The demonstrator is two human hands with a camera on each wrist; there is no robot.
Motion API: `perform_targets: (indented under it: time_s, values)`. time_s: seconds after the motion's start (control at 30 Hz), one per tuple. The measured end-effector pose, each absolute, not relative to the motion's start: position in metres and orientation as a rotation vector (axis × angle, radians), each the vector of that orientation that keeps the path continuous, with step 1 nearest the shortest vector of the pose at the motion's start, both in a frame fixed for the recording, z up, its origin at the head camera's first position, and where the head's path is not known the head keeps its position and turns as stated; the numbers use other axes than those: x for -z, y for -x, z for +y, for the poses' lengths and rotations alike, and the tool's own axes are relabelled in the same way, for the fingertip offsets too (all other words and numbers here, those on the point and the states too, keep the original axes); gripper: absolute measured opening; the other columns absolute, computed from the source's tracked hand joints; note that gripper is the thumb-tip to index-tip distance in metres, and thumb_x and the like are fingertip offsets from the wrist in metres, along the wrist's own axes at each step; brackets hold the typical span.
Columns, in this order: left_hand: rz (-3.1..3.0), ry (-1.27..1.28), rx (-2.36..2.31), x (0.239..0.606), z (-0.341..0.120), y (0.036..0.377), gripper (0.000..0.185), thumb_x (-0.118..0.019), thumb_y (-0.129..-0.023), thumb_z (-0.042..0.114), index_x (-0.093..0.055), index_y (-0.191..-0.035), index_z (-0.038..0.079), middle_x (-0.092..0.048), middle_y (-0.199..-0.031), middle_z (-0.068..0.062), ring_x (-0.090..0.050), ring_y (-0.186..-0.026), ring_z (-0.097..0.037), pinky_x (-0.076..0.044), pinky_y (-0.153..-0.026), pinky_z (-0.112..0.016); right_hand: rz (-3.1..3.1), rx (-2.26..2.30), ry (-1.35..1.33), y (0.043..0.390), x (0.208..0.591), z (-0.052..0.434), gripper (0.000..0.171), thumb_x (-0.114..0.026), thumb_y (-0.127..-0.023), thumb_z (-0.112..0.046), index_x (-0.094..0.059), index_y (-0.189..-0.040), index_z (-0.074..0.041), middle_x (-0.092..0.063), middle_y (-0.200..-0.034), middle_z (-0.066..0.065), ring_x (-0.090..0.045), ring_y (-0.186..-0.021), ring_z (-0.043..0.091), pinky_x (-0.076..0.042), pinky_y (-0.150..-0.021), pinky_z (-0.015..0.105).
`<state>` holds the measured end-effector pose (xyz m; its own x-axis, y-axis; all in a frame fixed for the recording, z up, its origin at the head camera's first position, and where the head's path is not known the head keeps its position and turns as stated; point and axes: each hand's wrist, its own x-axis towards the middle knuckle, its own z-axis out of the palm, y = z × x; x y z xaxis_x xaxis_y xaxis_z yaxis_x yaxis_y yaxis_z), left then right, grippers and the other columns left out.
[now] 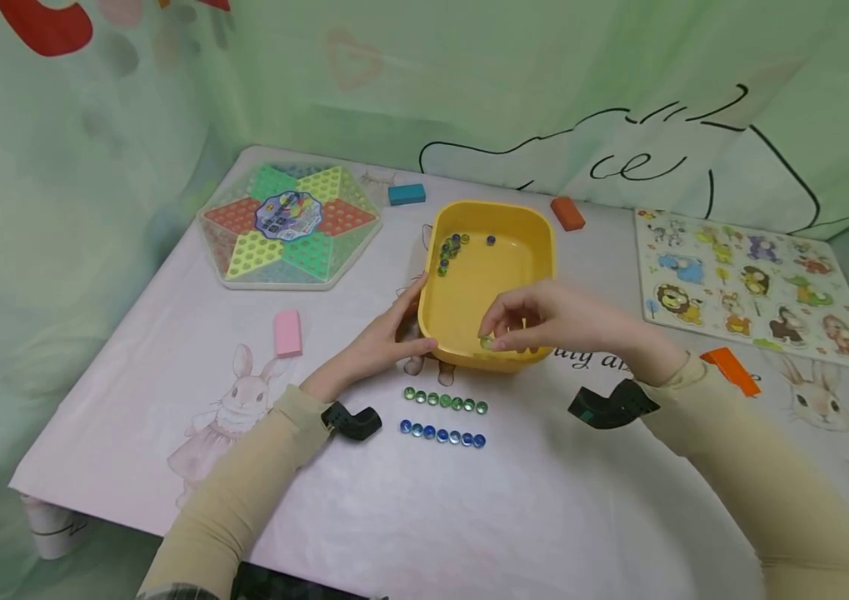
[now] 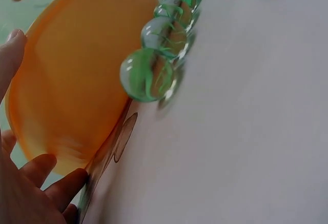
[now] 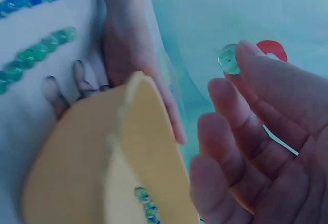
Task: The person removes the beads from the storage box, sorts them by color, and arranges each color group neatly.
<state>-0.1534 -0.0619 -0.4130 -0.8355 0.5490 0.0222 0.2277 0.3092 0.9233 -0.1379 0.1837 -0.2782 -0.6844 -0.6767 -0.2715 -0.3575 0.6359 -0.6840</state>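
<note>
In the head view my right hand (image 1: 544, 317) is over the near right part of a yellow tub (image 1: 487, 321). It pinches a clear green marble (image 3: 229, 59) between thumb and index finger, as the right wrist view shows. My left hand (image 1: 387, 342) rests against the tub's near left corner, its thumb by the rim and its fairly straight fingers along the outer side. Inside the tub, several blue and green marbles (image 1: 444, 257) gather at the left, with one blue marble (image 1: 491, 240) apart. In front lie a row of green marbles (image 1: 446, 401) and a row of blue marbles (image 1: 442, 436).
A hexagonal Chinese checkers board (image 1: 252, 271) lies back left, an animal picture board (image 1: 750, 283) at the right. Around the tub are a blue block (image 1: 407, 194), a red-orange block (image 1: 567, 214), a pink block (image 1: 288, 333) and an orange piece (image 1: 731, 371). Curtains hang behind.
</note>
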Motion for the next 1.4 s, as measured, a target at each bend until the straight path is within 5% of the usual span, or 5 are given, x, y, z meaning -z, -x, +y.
perform_targets:
  time_s: [0.17,0.57,1.4]
  values:
    - [2.281,-0.69,-1.528,0.411,-0.062,0.153,0.088,-0.064,-0.087,0.025,-0.001,-0.148,0.035,-0.024,-0.153,-0.002,-0.023,-0.14,-0.017,-0.017,-0.114,-0.039,2.31,0.852,0.811,0.122,0.287,0.193,0.013,-0.065,-0.086,-0.022,-0.065,-0.095,-0.013,-0.054,-0.075,0.0,-0.053,-0.066,0.022,-0.048,-0.056,0.025]
    - [2.251,-0.693,-1.53,0.378,-0.062,0.138,0.084,-0.061,-0.089,0.013,-0.003,-0.15,0.012,-0.02,-0.153,-0.015,-0.022,-0.14,-0.027,-0.017,-0.114,-0.04,2.25,0.877,0.889,0.089,0.327,0.212,0.009,-0.066,-0.085,-0.026,-0.065,-0.092,-0.02,-0.052,-0.068,-0.01,-0.049,-0.059,0.006,-0.043,-0.052,0.02]
    - [2.225,-0.714,-1.548,0.379,-0.062,0.139,0.085,-0.06,-0.089,0.013,-0.001,-0.15,0.015,-0.022,-0.152,-0.015,-0.023,-0.139,-0.029,-0.018,-0.114,-0.042,2.402,0.947,0.678,0.088,0.381,0.205,0.009,-0.069,-0.083,-0.015,-0.066,-0.089,-0.011,-0.054,-0.07,-0.006,-0.047,-0.064,0.006,-0.04,-0.058,0.019]
